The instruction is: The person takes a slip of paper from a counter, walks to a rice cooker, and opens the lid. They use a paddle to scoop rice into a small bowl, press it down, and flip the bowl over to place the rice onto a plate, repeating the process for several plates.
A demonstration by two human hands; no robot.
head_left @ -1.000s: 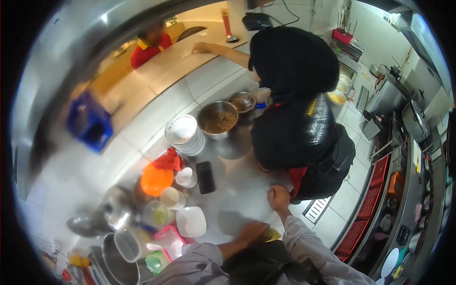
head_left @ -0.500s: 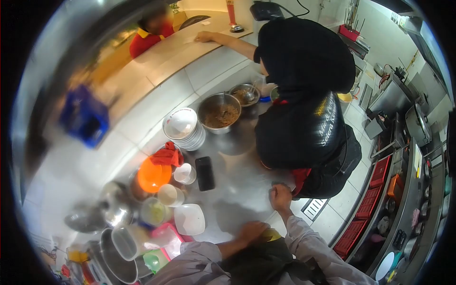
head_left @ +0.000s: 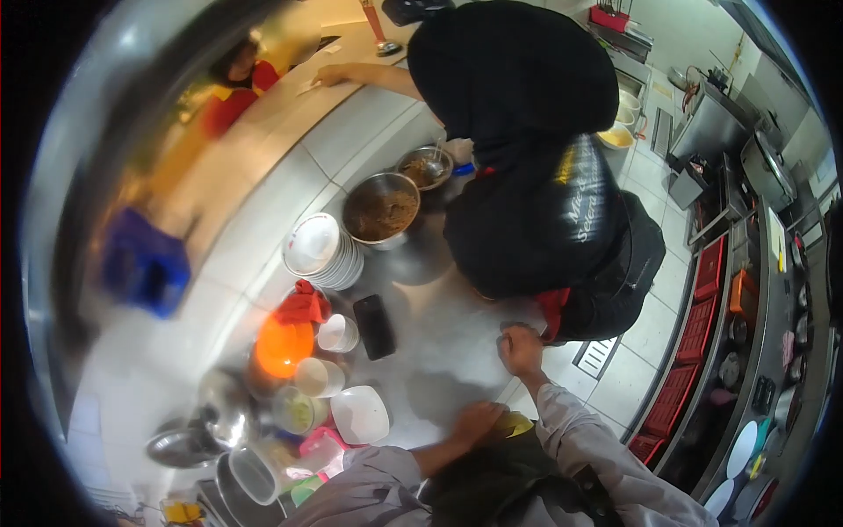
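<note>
My right hand (head_left: 522,350) is closed in a fist at the edge of the steel table (head_left: 439,351), with no object showing in it, close to a co-worker's dark clothing. Lower down, my left hand (head_left: 477,423) lies at the same edge, its fingers largely hidden from this angle. A yellow patch (head_left: 516,425) shows right beside it, against my dark apron. Nearest to the left hand stands a white square container (head_left: 360,415). Further up the table lies a black phone (head_left: 375,327).
A co-worker in black (head_left: 527,211) leans over the table, one arm reaching to the counter (head_left: 272,114). Along the wall stand stacked bowls (head_left: 318,250), a steel bowl of food (head_left: 382,209), an orange bowl (head_left: 284,348) and several tubs. Red crates (head_left: 689,338) line the right side.
The view has shifted, so the table things and the co-worker sit further left. Both my hands stay at the table edge. The person in red beyond the counter shows in a different posture.
</note>
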